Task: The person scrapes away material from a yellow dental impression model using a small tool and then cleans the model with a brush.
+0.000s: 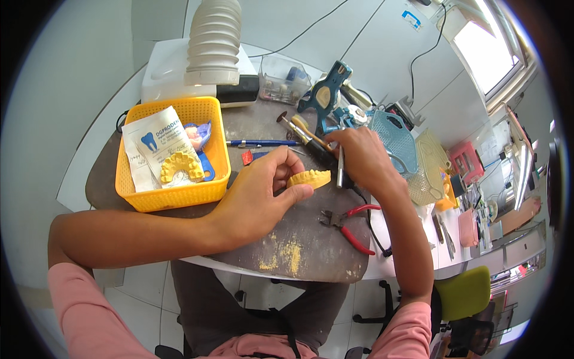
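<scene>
My left hand grips a yellow dental cast at the middle of the worktop. My right hand holds a slim silver tool beside a dark handpiece with a brown wheel tip; some fingertips are hidden. Red-handled cutters lie below, near scattered yellow powder. A blue pen-like instrument and a small red piece lie behind the cast. At left, a yellow basket holds papers, another yellow cast and a blue item with pink material.
A white extraction hose, clear container and teal articulator stand at the back. Blue and pale baskets line the right. A green chair stands lower right. The worktop's curved front edge crosses above my legs.
</scene>
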`<state>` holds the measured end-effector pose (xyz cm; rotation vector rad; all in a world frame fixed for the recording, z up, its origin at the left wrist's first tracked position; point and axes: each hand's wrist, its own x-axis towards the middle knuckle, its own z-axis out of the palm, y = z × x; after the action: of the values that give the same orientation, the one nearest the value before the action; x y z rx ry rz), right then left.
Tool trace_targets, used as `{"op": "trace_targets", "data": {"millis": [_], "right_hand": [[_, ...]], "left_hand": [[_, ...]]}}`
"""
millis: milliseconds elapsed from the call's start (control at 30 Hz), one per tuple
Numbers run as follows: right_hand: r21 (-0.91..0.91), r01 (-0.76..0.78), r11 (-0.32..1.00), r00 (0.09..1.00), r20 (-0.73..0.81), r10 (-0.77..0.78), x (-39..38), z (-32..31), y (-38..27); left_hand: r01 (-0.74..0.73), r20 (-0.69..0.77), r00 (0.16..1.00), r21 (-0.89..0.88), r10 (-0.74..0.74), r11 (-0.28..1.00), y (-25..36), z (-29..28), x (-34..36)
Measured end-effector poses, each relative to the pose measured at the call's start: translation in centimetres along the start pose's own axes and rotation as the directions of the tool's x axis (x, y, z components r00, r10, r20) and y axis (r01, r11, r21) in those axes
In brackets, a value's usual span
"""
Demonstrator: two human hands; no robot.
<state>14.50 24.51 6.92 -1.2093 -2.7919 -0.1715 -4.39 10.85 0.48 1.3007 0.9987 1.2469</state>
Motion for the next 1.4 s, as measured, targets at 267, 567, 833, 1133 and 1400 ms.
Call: {"op": "trace_targets", "data": {"millis": [267,567,833,1133,1400], "right_hand": [[0.047,0.020,0.999,0.944,-0.329,-0.003,-3.7,-2.5,-2.5],[0.438,0.102,0.893,0.952,-0.303,0.040,-11.2,-1.9,-2.9],[0.468,0.107,0.877,0.927,-0.366,0.082,-12.7,-2.6,-2.4],[0.239,0.006,0.971,0.940,-0.332,0.076,-8.1,-0.2,-1.8],[0.319,0.402,0.858,0.848,-0.484,-0.217,-6.2,-1.1,-2.0]], "left_hand": [[-0.010,0.000,1.000,-0.053,0.010,0.999,-0.4,0.0,-0.2],[-0.026,-0.013,1.000,0.030,0.027,0.999,-0.2,-0.4,-0.1],[0.014,0.030,0.999,0.162,-0.019,0.987,0.2,0.1,-0.4],[-0.058,0.108,0.993,0.070,0.050,0.996,0.3,0.3,-0.4],[-0.069,0.096,0.993,-0.001,0.069,0.998,0.4,0.1,-0.3]]}}
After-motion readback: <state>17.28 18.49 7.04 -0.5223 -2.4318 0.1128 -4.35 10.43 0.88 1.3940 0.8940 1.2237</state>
